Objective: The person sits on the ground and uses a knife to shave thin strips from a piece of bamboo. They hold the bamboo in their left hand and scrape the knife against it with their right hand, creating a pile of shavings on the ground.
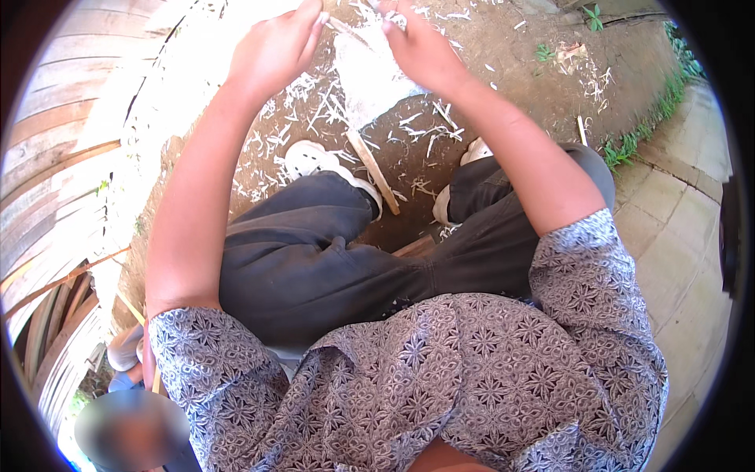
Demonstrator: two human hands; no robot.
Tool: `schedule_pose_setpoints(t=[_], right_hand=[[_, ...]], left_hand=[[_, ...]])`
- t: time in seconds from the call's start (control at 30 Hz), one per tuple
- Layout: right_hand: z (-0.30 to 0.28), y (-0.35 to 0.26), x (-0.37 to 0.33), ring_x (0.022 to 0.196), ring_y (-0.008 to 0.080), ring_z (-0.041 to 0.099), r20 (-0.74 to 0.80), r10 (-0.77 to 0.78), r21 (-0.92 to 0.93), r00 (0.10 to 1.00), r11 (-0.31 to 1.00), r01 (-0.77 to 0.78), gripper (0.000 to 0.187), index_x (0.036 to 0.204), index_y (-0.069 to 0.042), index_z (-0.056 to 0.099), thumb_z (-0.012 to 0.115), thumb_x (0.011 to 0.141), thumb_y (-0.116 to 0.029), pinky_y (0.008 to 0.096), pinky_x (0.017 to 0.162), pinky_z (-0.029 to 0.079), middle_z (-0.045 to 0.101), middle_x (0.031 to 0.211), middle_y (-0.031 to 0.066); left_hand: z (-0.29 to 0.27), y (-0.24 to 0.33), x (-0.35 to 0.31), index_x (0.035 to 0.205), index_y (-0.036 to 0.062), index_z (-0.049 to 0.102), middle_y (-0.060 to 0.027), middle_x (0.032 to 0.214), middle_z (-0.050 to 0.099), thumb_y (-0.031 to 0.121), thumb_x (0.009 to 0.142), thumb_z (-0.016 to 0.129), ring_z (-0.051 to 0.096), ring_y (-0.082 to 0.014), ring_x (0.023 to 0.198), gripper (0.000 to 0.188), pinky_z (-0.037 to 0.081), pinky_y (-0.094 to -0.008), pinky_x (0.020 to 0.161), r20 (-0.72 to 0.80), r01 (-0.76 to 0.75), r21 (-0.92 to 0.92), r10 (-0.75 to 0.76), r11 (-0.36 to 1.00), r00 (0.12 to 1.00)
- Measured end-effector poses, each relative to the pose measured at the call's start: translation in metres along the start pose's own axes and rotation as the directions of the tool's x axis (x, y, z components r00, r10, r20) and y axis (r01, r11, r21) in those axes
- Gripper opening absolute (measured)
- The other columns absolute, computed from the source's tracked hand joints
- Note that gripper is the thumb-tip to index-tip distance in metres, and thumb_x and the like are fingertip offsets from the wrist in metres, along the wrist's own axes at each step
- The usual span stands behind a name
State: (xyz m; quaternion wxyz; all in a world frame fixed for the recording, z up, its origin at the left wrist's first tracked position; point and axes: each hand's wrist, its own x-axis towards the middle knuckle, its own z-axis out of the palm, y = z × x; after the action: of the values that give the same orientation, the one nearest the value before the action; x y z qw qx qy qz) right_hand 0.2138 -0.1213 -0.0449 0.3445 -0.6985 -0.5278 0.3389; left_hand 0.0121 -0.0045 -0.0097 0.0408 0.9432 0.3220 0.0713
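Observation:
Both arms stretch forward to the top of the head view. My left hand (pixel 285 46) is closed, thumb against the fingers, around the end of a thin pale strip (pixel 348 32) that looks like wood or bamboo. The strip slants down to the right from its fingertips. Opposite it, my right hand (pixel 421 49) has bent fingers, partly cut off by the upper edge; what they grip cannot be made out. Below the hands a whitish sheet (pixel 366 86) lies on the ground, strewn with pale shavings (pixel 321 110).
A flat wooden stick (pixel 373 171) lies between my white clogs (pixel 311 160). Stacked planks (pixel 63 102) curve along the left. At the lower left is another person (pixel 130 354). Paving slabs (pixel 668 220) and grass (pixel 629 149) border the soil on the right.

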Motion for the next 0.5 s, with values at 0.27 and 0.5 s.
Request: schedule_pose_setpoints(t=[0.27,0.5], right_hand=[[0.017,0.033,-0.014,0.076,0.0402,0.069,0.025,0.002,-0.01,1.0,1.0,-0.002,0.04,0.105,0.004,0.062,0.044,0.107,-0.032,0.0504,0.074,0.053,0.066,0.076,0.0231],[-0.007,-0.027,0.0,0.085,0.0404,0.071,-0.029,-0.104,0.087,0.994,0.991,0.106,0.04,0.136,-0.006,0.052,0.045,0.107,-0.034,0.0493,0.083,0.053,0.071,0.091,0.0248]], left_hand=[[0.001,0.01,0.002,0.105,0.008,0.049,-0.0234,0.086,0.068,0.029,0.109,0.045,0.066,-0.0458,0.081,0.022,0.051,-0.0551,0.071,0.019,0.033,-0.037,-0.032,0.999,0.999],[-0.004,0.003,-0.011,0.106,0.0088,0.05,-0.0216,0.084,0.069,0.029,0.109,0.046,0.067,-0.0452,0.079,0.02,0.052,-0.0535,0.07,0.003,0.022,-0.022,-0.021,1.0,1.0]])
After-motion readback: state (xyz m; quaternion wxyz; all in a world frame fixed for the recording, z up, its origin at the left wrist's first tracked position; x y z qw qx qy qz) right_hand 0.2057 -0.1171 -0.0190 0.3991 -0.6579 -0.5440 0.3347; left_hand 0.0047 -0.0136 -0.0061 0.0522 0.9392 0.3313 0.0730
